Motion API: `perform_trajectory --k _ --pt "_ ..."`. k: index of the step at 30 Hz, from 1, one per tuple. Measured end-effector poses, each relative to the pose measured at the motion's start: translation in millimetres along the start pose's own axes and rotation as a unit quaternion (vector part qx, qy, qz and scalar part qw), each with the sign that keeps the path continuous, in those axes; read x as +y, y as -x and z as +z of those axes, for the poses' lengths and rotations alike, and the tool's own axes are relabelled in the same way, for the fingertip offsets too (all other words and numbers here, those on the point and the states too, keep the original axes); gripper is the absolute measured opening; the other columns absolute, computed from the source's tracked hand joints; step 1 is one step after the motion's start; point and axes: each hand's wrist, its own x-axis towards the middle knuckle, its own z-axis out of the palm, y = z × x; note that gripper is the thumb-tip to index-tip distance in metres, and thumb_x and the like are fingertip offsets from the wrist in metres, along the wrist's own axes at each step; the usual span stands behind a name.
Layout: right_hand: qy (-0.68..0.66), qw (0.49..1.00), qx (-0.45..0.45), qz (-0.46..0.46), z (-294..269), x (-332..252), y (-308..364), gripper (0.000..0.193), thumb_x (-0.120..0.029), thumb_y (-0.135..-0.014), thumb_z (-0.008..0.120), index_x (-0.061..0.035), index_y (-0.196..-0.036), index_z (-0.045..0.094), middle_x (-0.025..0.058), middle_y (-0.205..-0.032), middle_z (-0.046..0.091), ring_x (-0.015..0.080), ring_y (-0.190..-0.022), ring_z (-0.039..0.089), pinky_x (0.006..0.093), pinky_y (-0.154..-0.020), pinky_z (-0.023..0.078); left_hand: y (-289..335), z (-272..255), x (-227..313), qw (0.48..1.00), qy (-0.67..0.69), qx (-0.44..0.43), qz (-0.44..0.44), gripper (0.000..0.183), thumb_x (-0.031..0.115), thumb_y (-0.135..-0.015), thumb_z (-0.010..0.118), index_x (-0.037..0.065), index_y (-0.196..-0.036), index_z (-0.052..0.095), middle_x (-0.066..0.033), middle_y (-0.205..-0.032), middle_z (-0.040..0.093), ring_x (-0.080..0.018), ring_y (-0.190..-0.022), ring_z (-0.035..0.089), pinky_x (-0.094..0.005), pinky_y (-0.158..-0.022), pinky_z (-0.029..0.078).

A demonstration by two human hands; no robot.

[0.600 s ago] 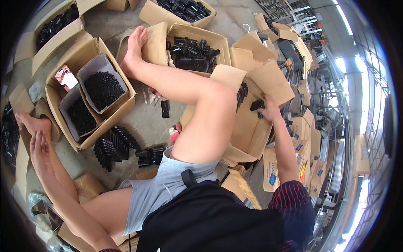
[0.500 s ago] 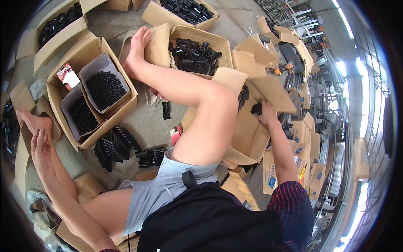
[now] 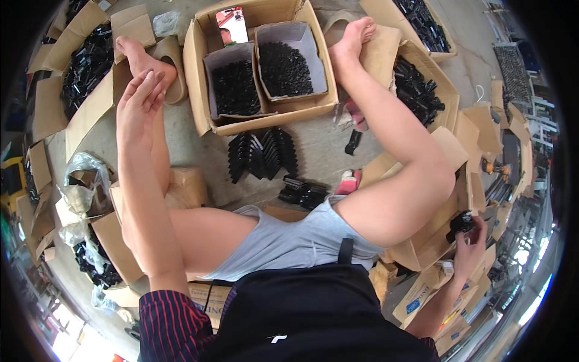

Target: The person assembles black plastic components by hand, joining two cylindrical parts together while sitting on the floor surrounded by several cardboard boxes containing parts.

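My right hand (image 3: pixel 470 248) is closed around a small bundle of black plastic parts (image 3: pixel 461 223) at the right, beside the edge of an open cardboard box (image 3: pixel 416 252) that is partly hidden behind my right leg. My left hand (image 3: pixel 140 111) is raised at the left, above my left lower leg, fingers stretched and holding nothing. Ahead, a larger cardboard box (image 3: pixel 274 123) holds two smaller boxes filled with small black pieces (image 3: pixel 283 69). Rows of black angled parts (image 3: pixel 262 154) stand on the floor in front of it, with a pile of black parts (image 3: pixel 304 192) nearer me.
Open boxes of black parts stand at the far left (image 3: pixel 90 69) and far right (image 3: pixel 416 90). A phone-like screen (image 3: pixel 233 27) leans inside the middle box. A single black part (image 3: pixel 353 143) and a red-and-white glove-like item (image 3: pixel 348 181) lie on the floor. Plastic bags (image 3: pixel 84 181) are at left.
My view has turned leftward, bringing the middle box to the centre. My right hand, with the black parts, has moved from inside the right box to its edge. My left hand remains raised and empty.
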Motion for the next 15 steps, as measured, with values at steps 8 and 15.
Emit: perform_trajectory --k 8,15 --pt "-0.1 0.904 -0.284 -0.304 234 -199 29 0.044 -0.007 -0.074 0.074 -0.011 -0.117 0.065 0.0142 -0.106 0.063 0.0339 -0.099 0.064 0.0421 -0.087 0.053 23 4 10 1.0 0.02 -0.024 0.002 0.023 0.018 -0.097 0.069 0.006 -0.115 0.064 -0.0084 -0.108 0.074 -0.0101 -0.092 0.069 -0.0227 -0.08 0.052" --pt "0.0 0.899 -0.257 -0.355 363 -218 28 0.049 -0.004 -0.077 0.072 -0.0107 -0.124 0.058 0.0177 -0.11 0.061 0.0387 -0.105 0.061 0.0496 -0.089 0.053 38 -6 42 1.0 -0.007 0.006 0.027 0.03 0.021 -0.099 0.066 0.007 -0.124 0.06 -0.008 -0.119 0.069 -0.0116 -0.103 0.066 -0.0251 -0.088 0.05"
